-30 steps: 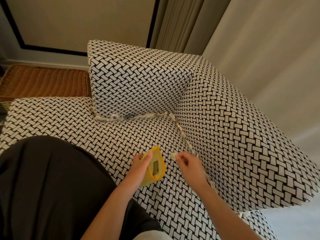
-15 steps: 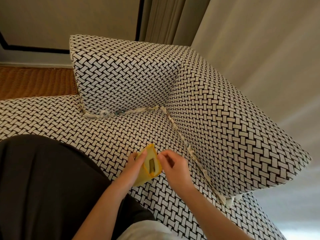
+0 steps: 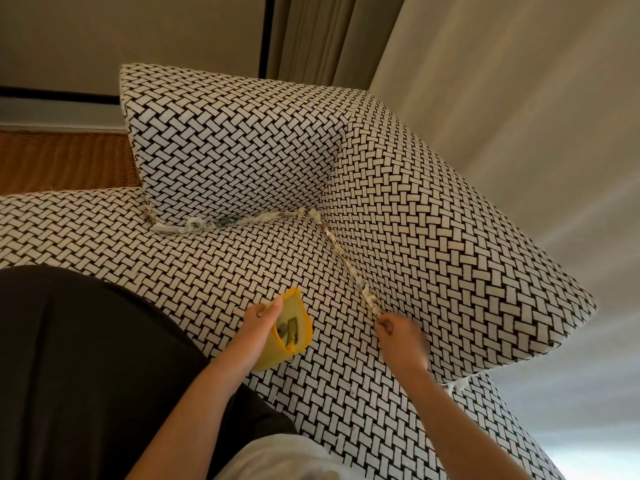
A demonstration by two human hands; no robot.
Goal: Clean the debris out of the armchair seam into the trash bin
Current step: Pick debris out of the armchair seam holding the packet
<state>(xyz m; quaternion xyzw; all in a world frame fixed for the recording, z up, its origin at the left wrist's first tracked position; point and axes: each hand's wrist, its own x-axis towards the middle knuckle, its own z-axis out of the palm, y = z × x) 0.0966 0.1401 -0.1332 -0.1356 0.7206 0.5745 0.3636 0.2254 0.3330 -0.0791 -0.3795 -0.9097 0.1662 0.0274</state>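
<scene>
Along the armchair (image 3: pixel 207 265) seam (image 3: pixel 349 268), between seat and side cushion (image 3: pixel 433 237), lies a line of pale debris (image 3: pixel 337 245). At its near end the right hand (image 3: pixel 398 336), slightly blurred, pinches a scrap of it with fingertips drawn together. Just beside it, the left hand (image 3: pixel 256 327) grips a yellow trash bin (image 3: pixel 301 337), tilted over the seat, with small dark bits inside. A dark garment (image 3: pixel 86 358) covers the lap.
</scene>
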